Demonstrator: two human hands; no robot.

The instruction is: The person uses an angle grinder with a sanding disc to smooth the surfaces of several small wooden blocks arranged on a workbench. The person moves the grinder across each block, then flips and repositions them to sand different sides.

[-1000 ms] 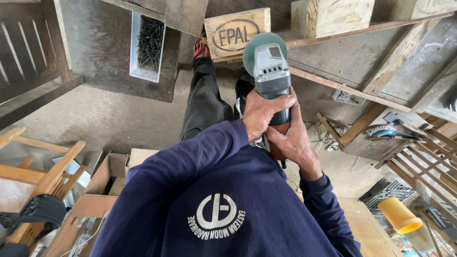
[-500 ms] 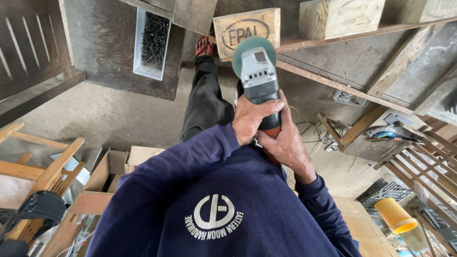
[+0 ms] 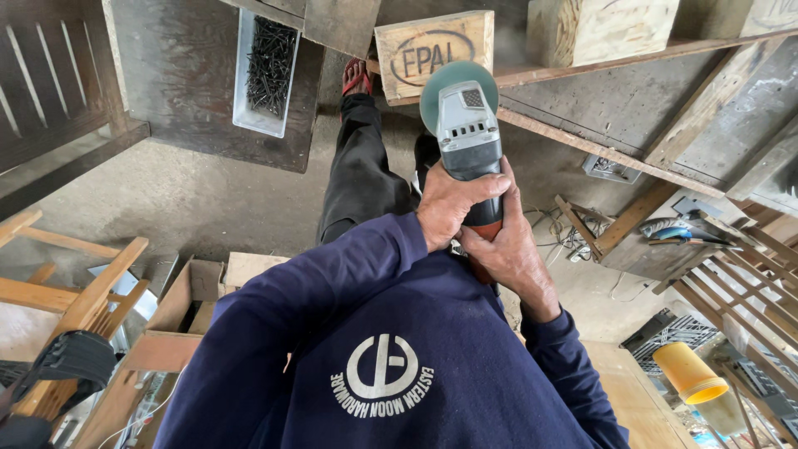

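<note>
Both my hands hold a grey angle grinder (image 3: 470, 137) out in front of my chest, over my black trouser legs. My left hand (image 3: 453, 208) wraps the middle of its body from the left. My right hand (image 3: 509, 249) grips the orange rear handle just behind it. The grinder's round grey-green disc (image 3: 455, 83) points away from me, close to a stamped wooden pallet block (image 3: 432, 46) and the plank edge (image 3: 582, 145) beneath it. My navy sleeves cover both arms.
A white tray of dark nails (image 3: 266, 66) rests on a dark board at the upper left. Wooden frames (image 3: 75, 291) and an open cardboard box (image 3: 187, 303) lie lower left. Slatted wood, cables and a yellow cup (image 3: 692, 376) are at the right.
The grinder and both hands swung slightly left half a second ago, then came back right. The grip of both hands is unchanged.
</note>
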